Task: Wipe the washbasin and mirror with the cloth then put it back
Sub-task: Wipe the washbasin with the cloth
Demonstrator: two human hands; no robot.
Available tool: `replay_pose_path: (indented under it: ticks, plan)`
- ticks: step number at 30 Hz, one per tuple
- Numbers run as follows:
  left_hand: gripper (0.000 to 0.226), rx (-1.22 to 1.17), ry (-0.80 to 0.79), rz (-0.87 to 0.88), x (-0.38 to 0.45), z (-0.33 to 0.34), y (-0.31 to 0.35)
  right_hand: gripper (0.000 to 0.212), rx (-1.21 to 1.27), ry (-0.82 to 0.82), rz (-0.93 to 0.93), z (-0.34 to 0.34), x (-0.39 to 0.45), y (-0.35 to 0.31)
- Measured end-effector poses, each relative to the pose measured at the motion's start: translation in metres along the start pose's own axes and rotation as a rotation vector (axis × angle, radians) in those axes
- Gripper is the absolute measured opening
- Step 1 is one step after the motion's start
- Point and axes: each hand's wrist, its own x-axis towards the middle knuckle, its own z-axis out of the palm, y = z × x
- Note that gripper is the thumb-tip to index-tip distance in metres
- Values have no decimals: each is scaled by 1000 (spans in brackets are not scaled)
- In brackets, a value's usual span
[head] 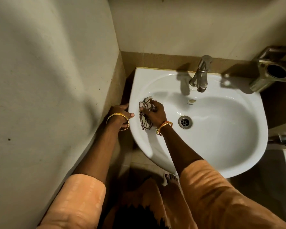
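Observation:
A white washbasin hangs on the back wall, with a steel tap at its rear and a drain in the middle. A white cloth with dark check lines lies crumpled on the basin's inner left slope. My right hand presses down on the cloth and grips it. My left hand holds the basin's left outer rim, thumb on top. The mirror is not in view.
A plain wall stands close on the left. A metal fitting with a round hole sticks out at the right above the basin. A brown tiled band runs behind the basin. A bare foot stands below it.

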Motion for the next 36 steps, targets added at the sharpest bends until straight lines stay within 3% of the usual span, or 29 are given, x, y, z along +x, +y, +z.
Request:
replay_pose_path:
  ticks: [4,9,14,17,21,24,28,31,36]
  plan:
    - [65,1,-28,19,2,-3,-2,64,-283,-266,-61,-11,-46,0]
    - [66,-34,-29,0,6,-4,-4,46,-282,-441,-7,-49,-101,15]
    - [65,-44,-7,-5,8,-2,-5,41,-234,-235,-54,-38,-103,14]
    - [62,-79,-1,-5,4,3,-4,33,-72,-66,-110,-46,-92,19]
    - [60,-99,12,0,2,5,-5,31,134,469,-154,-78,-54,20]
    - [60,-95,20,3,5,5,-7,36,-64,670,-294,-87,-22,15]
    - [60,-90,23,-9,8,1,-9,40,-391,629,-261,-60,7,20]
    - [62,-96,34,-20,11,1,-12,36,-575,495,-228,-36,15,41]
    - [63,-101,15,-30,12,-2,-12,53,-718,2,-9,-67,11,49]
